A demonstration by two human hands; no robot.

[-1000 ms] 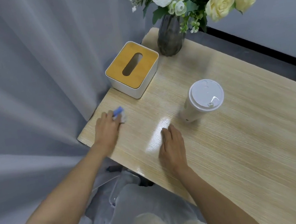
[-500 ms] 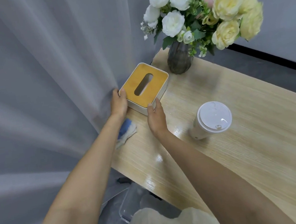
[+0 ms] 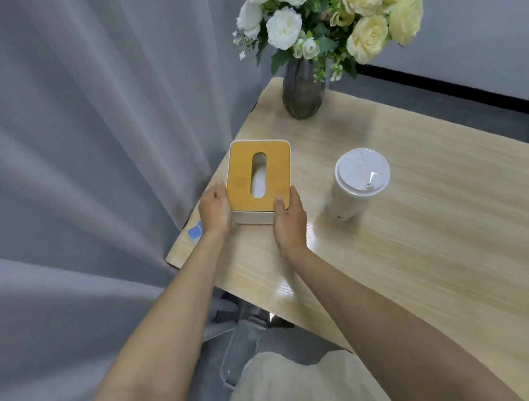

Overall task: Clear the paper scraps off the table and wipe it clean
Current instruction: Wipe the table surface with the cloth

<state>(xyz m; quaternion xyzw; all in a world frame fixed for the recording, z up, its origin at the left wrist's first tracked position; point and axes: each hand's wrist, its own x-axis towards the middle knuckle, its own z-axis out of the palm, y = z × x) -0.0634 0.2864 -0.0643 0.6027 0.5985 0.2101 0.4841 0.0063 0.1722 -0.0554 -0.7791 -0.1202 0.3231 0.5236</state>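
Since 0.5 s ago, the tissue box (image 3: 260,180) has turned square to the person and slid nearer the bench (image 3: 430,245) edge. In the head view, left hand (image 3: 214,209) and right hand (image 3: 289,222) each grip a white side of this rounded box with its smooth wooden slotted lid. A blue-and-white cloth (image 3: 195,233) lies at the wood-grain bench corner beside the left wrist; a white lidded cup (image 3: 356,183) stands right.

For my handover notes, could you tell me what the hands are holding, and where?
Both hands grip the tissue box: left hand on its left side, right hand at its near right corner.
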